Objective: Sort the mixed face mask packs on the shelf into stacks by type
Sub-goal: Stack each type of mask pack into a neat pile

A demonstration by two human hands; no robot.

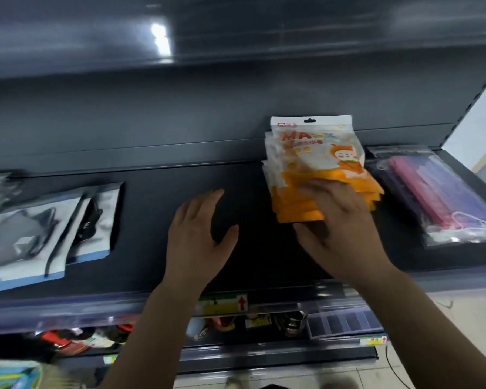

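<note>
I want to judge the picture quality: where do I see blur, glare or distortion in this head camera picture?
Head view: motion blur smears the right hand on the orange mask packs and the grey packs at left; a white glare spot shines on the upper shelf; the wide lens bends the shelf edge.

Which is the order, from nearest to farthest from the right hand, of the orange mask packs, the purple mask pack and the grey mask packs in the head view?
Measured from the right hand:
1. Orange mask packs: under its fingers, touching.
2. Purple mask pack: just to the right, at the shelf's right end.
3. Grey mask packs: far left, beyond the left hand.
</note>
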